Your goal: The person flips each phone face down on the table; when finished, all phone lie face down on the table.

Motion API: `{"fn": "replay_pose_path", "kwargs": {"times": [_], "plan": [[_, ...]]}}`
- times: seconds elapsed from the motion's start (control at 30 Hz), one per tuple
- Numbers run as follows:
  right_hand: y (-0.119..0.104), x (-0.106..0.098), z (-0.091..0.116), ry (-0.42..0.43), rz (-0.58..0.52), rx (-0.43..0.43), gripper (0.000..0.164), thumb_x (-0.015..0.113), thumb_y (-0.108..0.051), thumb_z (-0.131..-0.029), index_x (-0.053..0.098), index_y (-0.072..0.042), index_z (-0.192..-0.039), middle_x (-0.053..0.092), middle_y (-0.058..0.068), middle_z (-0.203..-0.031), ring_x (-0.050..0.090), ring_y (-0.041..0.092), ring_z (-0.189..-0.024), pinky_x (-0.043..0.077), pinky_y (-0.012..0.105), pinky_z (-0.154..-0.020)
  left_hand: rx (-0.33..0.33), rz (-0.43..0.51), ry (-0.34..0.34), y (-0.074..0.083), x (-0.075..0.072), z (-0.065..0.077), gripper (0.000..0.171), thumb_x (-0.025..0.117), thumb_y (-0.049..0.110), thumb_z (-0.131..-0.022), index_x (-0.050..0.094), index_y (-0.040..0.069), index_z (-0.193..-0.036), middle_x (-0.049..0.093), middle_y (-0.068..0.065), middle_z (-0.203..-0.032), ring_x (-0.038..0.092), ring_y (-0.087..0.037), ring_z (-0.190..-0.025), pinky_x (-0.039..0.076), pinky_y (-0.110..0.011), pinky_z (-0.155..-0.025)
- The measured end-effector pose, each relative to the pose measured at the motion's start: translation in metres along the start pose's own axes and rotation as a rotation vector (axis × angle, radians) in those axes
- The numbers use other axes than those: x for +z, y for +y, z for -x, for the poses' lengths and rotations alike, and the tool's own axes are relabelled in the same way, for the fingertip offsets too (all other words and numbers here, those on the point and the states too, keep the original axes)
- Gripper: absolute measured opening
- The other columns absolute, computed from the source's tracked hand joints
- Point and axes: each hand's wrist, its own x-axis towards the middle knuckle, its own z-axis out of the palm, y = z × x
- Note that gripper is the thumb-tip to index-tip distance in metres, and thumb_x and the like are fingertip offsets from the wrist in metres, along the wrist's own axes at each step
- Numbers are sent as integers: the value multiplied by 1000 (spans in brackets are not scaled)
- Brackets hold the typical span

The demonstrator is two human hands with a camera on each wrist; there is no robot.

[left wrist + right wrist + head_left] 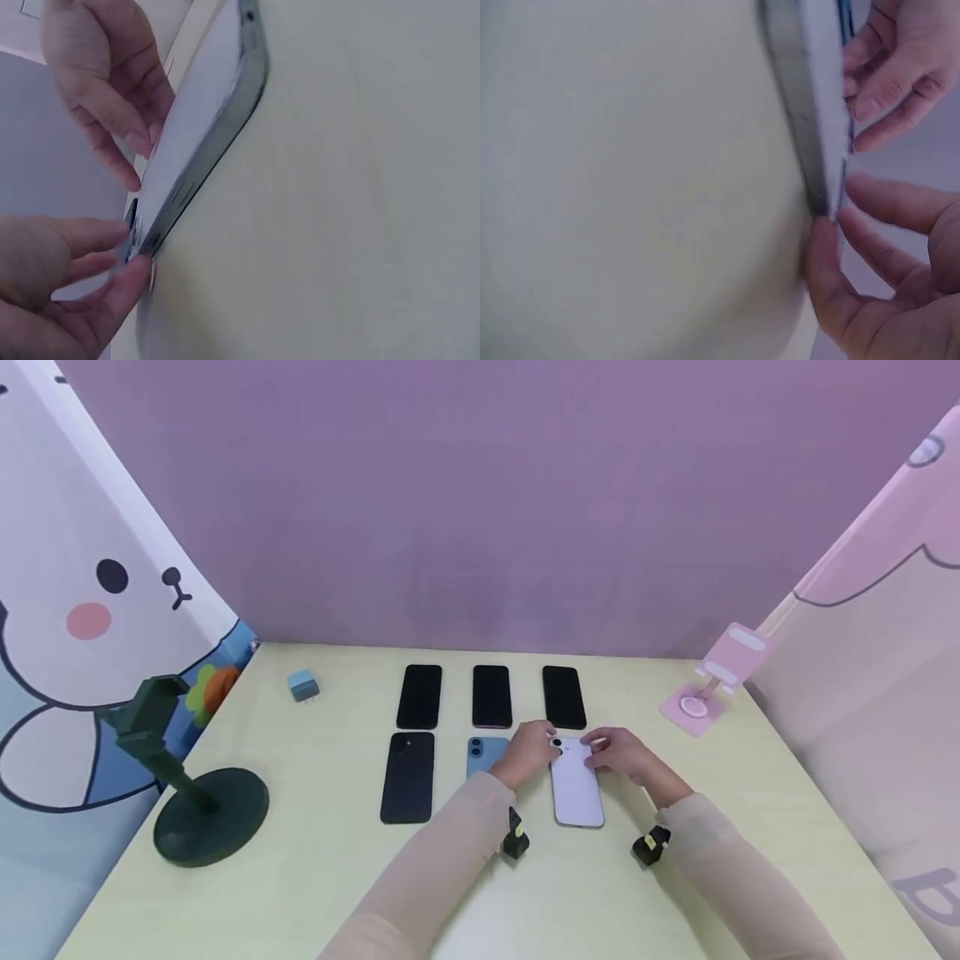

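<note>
A white phone (pixel 577 793) lies back up on the table, its camera lenses at the far left corner. My left hand (pixel 529 750) pinches that corner; in the left wrist view its thumb (pixel 129 289) is against the side edge. At the far right corner my right hand (pixel 621 754) holds the phone between thumb and fingers, as the right wrist view shows with the thumb (pixel 825 251) on the edge. A blue phone (pixel 483 753), partly hidden by the left forearm, lies left of the white one.
Three dark phones, left (pixel 419 697), middle (pixel 492 697) and right (pixel 564 697), form a back row. A black phone (pixel 407 778) lies front left. A blue charger plug (pixel 303 685) and dark green stand (pixel 210 817) are leftward; a pink stand (pixel 693 708) is at right.
</note>
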Motion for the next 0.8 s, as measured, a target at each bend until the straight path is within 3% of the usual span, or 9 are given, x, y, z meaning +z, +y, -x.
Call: {"fn": "replay_pose_path", "kwargs": {"times": [0.1,0.2,0.3,0.47,0.7,0.8], "plan": [[-2,-7,-7,-4,4,-7,38,64,5,-88,54,13,-123,59,18,-98,58,19,-77,53,32,-70,38,1,41,-3,-4,-7,37,71,11,-89,63,3,-124,64,-8,-103,57,-17,-90,49,-28,-81],[-5,-13,-18,62,-6,-11,41,61,0,-92,52,11,-129,61,22,-105,59,22,-80,52,35,-73,78,3,90,-6,-5,-15,44,70,13,-91,58,4,-132,61,-10,-105,57,-20,-95,48,-29,-85],[-6,-14,-29,132,-21,-13,44,61,-4,-93,49,8,-134,58,27,-115,61,28,-86,51,39,-79,88,34,98,-11,-3,-21,47,67,13,-93,54,5,-137,59,-10,-103,55,-20,-94,47,-30,-87],[-2,-10,-43,151,-39,5,48,61,-5,-95,46,6,-139,55,29,-123,61,33,-96,50,39,-81,100,63,99,-17,2,-29,45,67,12,-93,57,3,-135,56,-8,-90,53,-22,-95,45,-31,-89],[-1,-4,-53,161,-170,39,47,56,1,-96,43,9,-140,53,31,-126,60,32,-105,52,35,-88,89,-3,87,-13,7,-36,40,66,12,-94,60,2,-132,58,-17,-117,55,-25,-111,43,-29,-97],[-2,-4,-56,191,-187,53,44,56,3,-95,47,9,-138,54,31,-125,61,28,-101,52,32,-86,76,-13,109,-11,9,-39,37,64,11,-95,61,1,-130,58,-17,-116,56,-25,-111,43,-28,-97]]}}
